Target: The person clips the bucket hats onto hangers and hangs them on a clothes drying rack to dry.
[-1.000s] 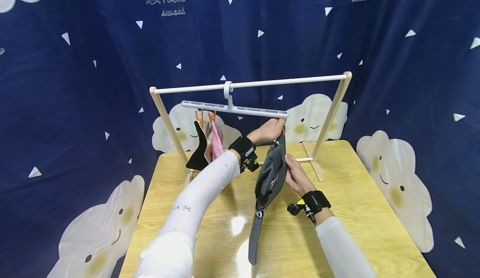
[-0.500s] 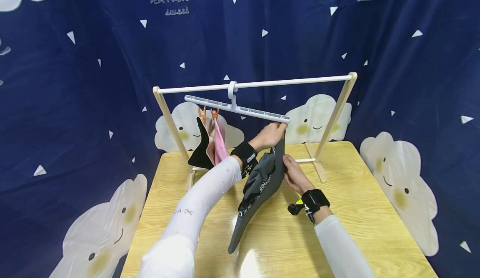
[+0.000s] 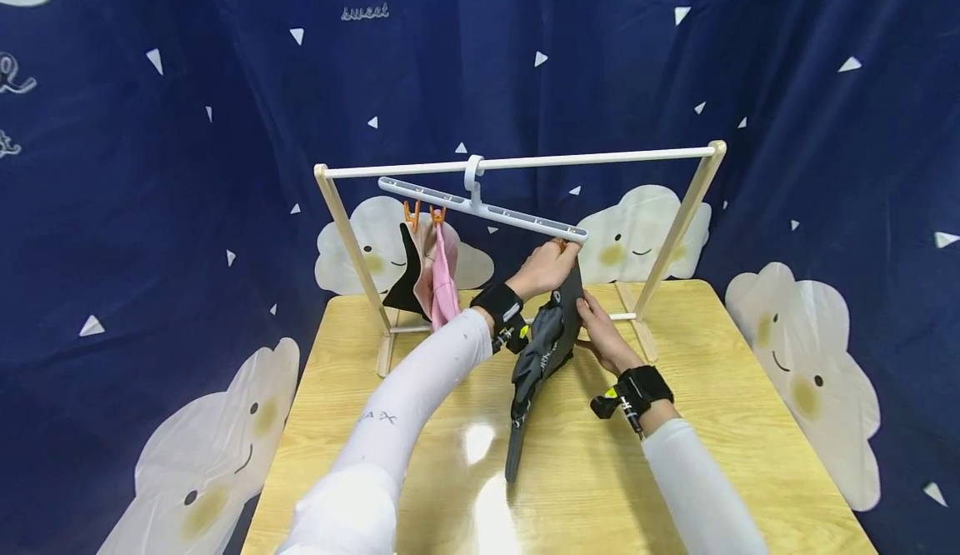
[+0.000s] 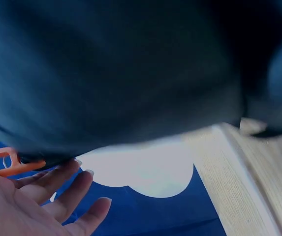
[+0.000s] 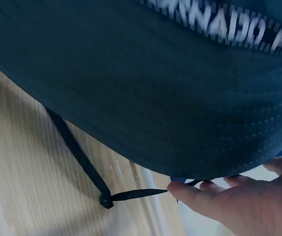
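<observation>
A dark grey bucket hat (image 3: 542, 347) with white lettering on its band hangs tilted below the right end of a white hanger (image 3: 513, 216). My left hand (image 3: 546, 269) is right under that end, holding an orange clip (image 4: 20, 164) at the hat's edge between thumb and fingers. Lower down, my right hand (image 3: 603, 334) grips the brim, fingers behind it and thumb at the front. From the brim dangles a black chin cord (image 5: 79, 147) with a small toggle (image 5: 106, 200). In the left wrist view the hat blocks most of the scene.
The hanger hooks over the white bar (image 3: 600, 159) of a wooden rack (image 3: 675, 222). Two orange clips (image 3: 437, 216) at its left hold a pink and black cloth piece (image 3: 444, 284). The wooden table (image 3: 600, 488) lies below, a blue curtain (image 3: 420, 88) behind.
The hanger has tilted further, its right end lower than its left. The hat's lower end swung left, then back right and up. Both hands keep their holds.
</observation>
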Demonstrator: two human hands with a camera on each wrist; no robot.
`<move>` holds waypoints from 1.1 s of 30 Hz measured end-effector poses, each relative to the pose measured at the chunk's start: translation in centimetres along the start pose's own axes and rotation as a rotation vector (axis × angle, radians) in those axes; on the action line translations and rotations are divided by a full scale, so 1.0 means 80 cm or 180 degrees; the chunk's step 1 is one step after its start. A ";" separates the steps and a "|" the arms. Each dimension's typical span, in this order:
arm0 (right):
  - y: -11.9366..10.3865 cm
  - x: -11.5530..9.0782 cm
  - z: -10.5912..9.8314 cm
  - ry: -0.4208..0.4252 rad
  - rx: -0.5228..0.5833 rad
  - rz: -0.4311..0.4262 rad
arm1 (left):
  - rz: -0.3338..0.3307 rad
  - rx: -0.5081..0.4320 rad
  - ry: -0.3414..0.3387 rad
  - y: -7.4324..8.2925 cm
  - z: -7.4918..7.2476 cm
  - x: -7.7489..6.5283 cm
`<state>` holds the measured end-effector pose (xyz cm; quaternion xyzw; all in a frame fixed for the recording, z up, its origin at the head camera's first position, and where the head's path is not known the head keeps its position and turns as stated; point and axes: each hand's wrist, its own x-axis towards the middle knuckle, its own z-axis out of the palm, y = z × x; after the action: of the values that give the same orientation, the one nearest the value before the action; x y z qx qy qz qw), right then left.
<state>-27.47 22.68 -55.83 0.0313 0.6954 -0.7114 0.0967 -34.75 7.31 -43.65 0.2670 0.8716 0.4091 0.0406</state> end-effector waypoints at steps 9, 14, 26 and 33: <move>0.018 -0.010 0.009 -0.0017 -0.0062 0.0113 | -0.0175 -0.0098 0.0160 -0.003 -0.014 0.004; 0.041 -0.020 0.009 -0.0016 -0.0096 0.0160 | -0.0195 -0.0270 0.0133 -0.007 -0.010 -0.006; 0.074 -0.048 0.013 0.0025 -0.0719 0.0009 | 0.0027 0.0117 0.0252 -0.020 0.007 -0.086; 0.060 -0.073 0.004 0.0055 -0.1112 -0.0128 | 0.0089 0.0501 0.0398 -0.052 0.015 -0.130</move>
<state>-20.88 22.81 -59.52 0.0062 0.8097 -0.5812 0.0806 -27.35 0.78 -48.98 0.2555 0.8981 0.3557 -0.0407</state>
